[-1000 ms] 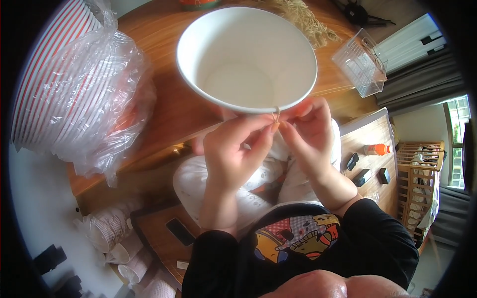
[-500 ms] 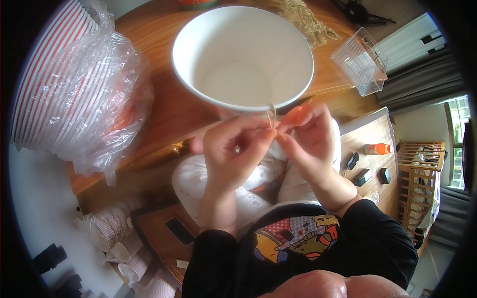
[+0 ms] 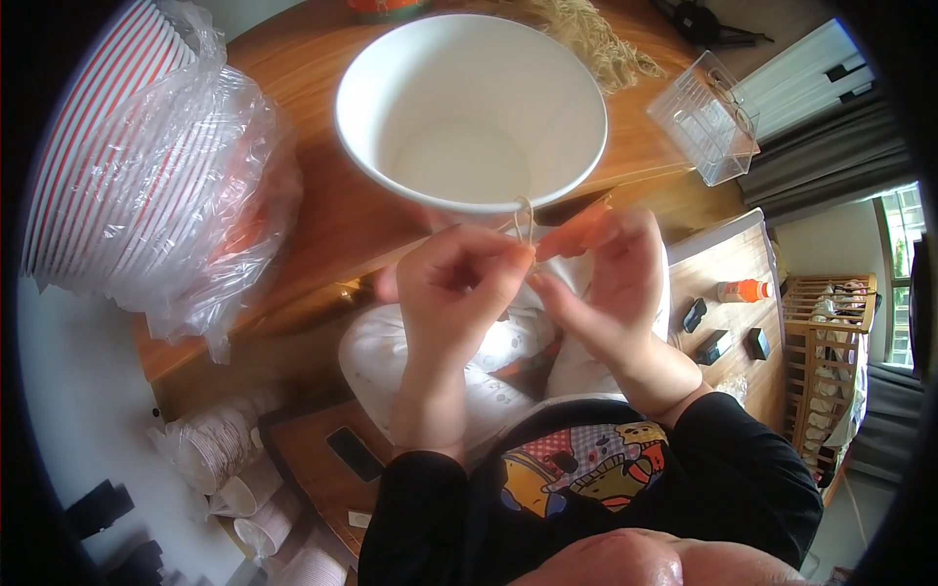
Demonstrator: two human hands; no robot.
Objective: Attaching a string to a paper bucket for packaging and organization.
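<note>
Both hands meet just in front of the near rim of a large white bucket (image 3: pixel 469 166). A thin tan cord (image 3: pixel 526 217) forms a small upright loop between them. My left hand (image 3: pixel 451 293) is closed, with thumb and index finger pinching the cord at the base of the loop. My right hand (image 3: pixel 611 283) pinches at the same spot with thumb and forefinger, its other fingers curled above. A short bit of cord shows by the right fingertips. The bucket stands upright on the wooden table (image 3: pixel 327 210), its inside bare.
Striped stacked buckets (image 3: pixel 107 146) in clear plastic stand at the left. Tan cords (image 3: pixel 596 44) lie behind the bucket, near a clear basket (image 3: pixel 705 117). An orange bottle (image 3: pixel 745 291) and small black boxes stand at the right. A phone (image 3: pixel 354 453) lies lower left.
Both hands have shifted slightly left with the cord, and its loop stands a little taller. The bucket's rim has also moved slightly left.
</note>
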